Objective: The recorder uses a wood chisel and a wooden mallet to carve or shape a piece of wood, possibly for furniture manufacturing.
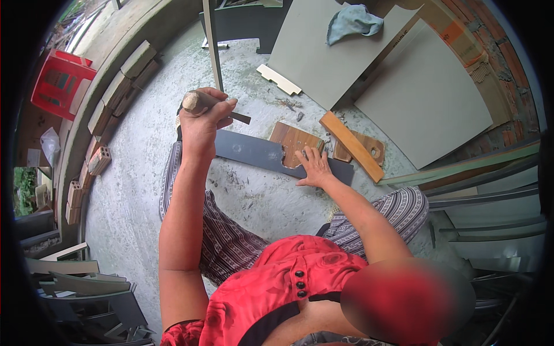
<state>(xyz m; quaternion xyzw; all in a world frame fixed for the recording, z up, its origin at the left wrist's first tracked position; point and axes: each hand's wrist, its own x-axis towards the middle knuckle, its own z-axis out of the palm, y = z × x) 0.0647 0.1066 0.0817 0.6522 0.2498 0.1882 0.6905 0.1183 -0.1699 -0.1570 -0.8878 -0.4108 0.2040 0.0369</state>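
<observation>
My left hand [202, 118] is raised and closed round the thick wooden handle [195, 102] of a tool. A short dark flat metal piece [240, 117] of that tool juts out to the right of my fist; its full shape is hidden. On the floor in front of me lies a long dark grey board [248, 151] with a rough notch in its far edge. My right hand [315, 168] rests on the board just right of the notch, fingers spread. Beneath the notch a brown wooden block [293, 138] shows.
An orange-brown wooden bar [352, 147] lies across a wooden board with a hole [369, 149]. Large grey panels [424, 98] and a blue cloth [354, 24] are beyond. Left are bricks [100, 161], a red plastic stool [63, 83] and a scrap pile [98, 288].
</observation>
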